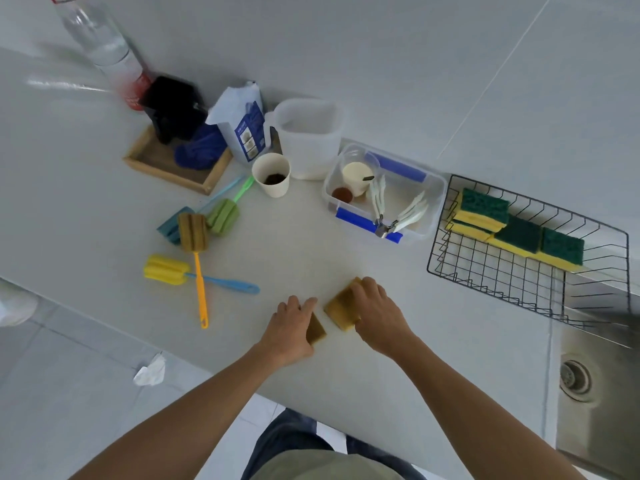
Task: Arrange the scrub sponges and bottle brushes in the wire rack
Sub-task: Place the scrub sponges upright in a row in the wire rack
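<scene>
Two scrub sponges gripped on the surface point(346, 393), lower centre.
Left hand point(294, 329) clenched on one sponge point(317, 330); right hand point(379, 315) on another point(341, 306); wire rack point(519, 271) at right.

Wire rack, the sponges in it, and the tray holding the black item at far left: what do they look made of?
Wire rack: thin dark wire grid, probably coated metal.
Scrub sponges: yellow foam under a rough dark green scouring layer.
Tray: pale brown frame, likely wood; blur leaves any grain unclear.

Sponges point(519, 233) racked; brushes point(194, 237) on counter.
</scene>
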